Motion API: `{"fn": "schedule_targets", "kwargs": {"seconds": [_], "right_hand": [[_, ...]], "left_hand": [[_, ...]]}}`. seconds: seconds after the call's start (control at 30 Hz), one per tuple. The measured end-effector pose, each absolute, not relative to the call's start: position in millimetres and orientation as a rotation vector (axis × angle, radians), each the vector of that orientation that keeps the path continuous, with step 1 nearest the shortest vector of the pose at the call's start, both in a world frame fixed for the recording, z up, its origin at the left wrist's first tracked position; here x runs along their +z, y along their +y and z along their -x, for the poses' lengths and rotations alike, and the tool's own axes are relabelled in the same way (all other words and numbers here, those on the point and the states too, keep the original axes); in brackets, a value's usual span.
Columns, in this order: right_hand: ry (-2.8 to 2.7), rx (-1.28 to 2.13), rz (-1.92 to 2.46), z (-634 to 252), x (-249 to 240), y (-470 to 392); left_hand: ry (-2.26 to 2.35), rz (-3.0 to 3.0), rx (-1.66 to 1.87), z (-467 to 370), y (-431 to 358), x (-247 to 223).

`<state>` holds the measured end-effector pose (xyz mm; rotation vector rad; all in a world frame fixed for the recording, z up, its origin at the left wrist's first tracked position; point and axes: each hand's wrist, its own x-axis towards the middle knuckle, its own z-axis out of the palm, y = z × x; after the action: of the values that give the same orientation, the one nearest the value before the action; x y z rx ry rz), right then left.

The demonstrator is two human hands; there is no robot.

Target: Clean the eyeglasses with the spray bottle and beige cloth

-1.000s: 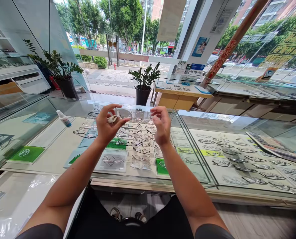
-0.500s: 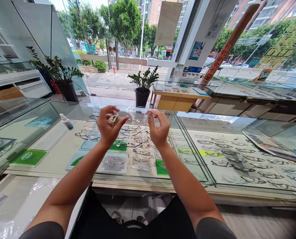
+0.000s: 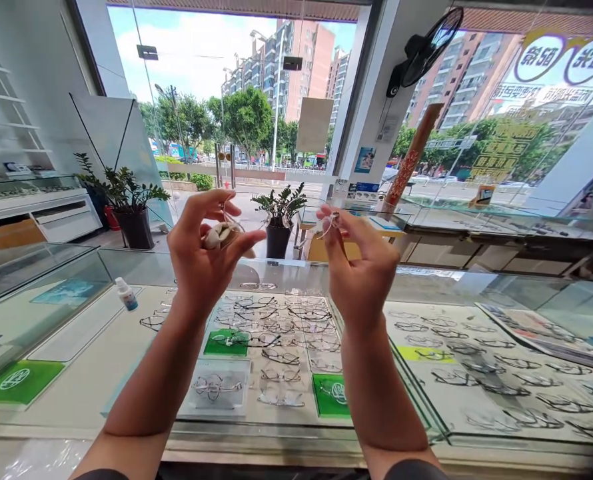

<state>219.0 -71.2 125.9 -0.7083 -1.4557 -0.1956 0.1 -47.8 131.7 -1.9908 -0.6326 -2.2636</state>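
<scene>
A pair of thin-rimmed eyeglasses is held up above the glass counter, spanning the gap between my hands. Its clear lenses are hard to make out against the bright window. My left hand pinches one side of the frame, and a crumpled beige cloth is tucked in its palm. At the other side, my right hand grips the frame between thumb and fingertips. Below them, under the glass, rows of eyeglasses lie on display, with green cards among them.
The glass counter stretches across the front. On its left stands a small white spray bottle. A magazine-like board lies at the right. Beyond are potted plants, a table, a wall fan and large windows.
My view has tilted up, showing more of the window and sky. Both hands appear larger and further apart, still holding the eyeglasses, with the cloth in my left hand.
</scene>
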Motion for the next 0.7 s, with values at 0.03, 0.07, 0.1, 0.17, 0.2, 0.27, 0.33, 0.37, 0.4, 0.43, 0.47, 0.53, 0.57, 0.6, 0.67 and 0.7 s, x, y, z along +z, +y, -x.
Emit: {"fn": "schedule_targets", "kwargs": {"seconds": [0.03,0.07,0.1,0.17,0.2,0.27,0.33,0.37,0.4,0.43,0.47,0.53,0.57,0.6,0.67,0.7], "right_hand": [[-1.453,-0.19,0.707,-220,124,-73],[-1.451,-0.176,0.718,-221,123,-74],[-1.446,-0.162,0.735,-222,122,-76],[-1.458,-0.148,0.753,-224,122,-80],[-1.48,-0.142,0.751,-225,123,-82],[-1.548,-0.115,0.755,-227,124,-86],[-1.615,-0.082,0.772,-229,126,-88],[-1.633,-0.073,0.779,-230,126,-88],[-1.635,-0.08,0.779,-231,127,-88],[-1.634,-0.089,0.78,-232,127,-88],[-1.626,-0.099,0.786,-232,128,-87],[-1.62,-0.106,0.809,-232,129,-86],[-1.626,-0.109,0.816,-232,129,-85],[-1.637,-0.111,0.818,-232,130,-84],[-1.651,-0.118,0.813,-233,130,-83],[-1.649,-0.12,0.812,-235,130,-82]], "left_hand": [[-0.628,2.01,-2.257,0,-48,129],[-0.636,2.022,-2.245,0,-48,127],[-0.656,2.022,-2.23,0,-48,126],[-0.71,1.993,-2.208,0,-48,125],[-0.735,1.978,-2.201,-1,-48,124],[-0.751,1.954,-2.204,-2,-48,124],[-0.736,1.958,-2.206,-3,-47,125],[-0.73,1.966,-2.202,-3,-46,125],[-0.725,1.977,-2.194,-3,-45,125],[-0.72,1.991,-2.184,-3,-43,126],[-0.716,2.008,-2.173,-2,-42,126],[-0.718,2.038,-2.156,-1,-40,127],[-0.728,2.054,-2.147,0,-39,127],[-0.743,2.067,-2.138,1,-39,128],[-0.773,2.104,-2.116,4,-39,130],[-0.781,2.129,-2.101,6,-39,130]]}}
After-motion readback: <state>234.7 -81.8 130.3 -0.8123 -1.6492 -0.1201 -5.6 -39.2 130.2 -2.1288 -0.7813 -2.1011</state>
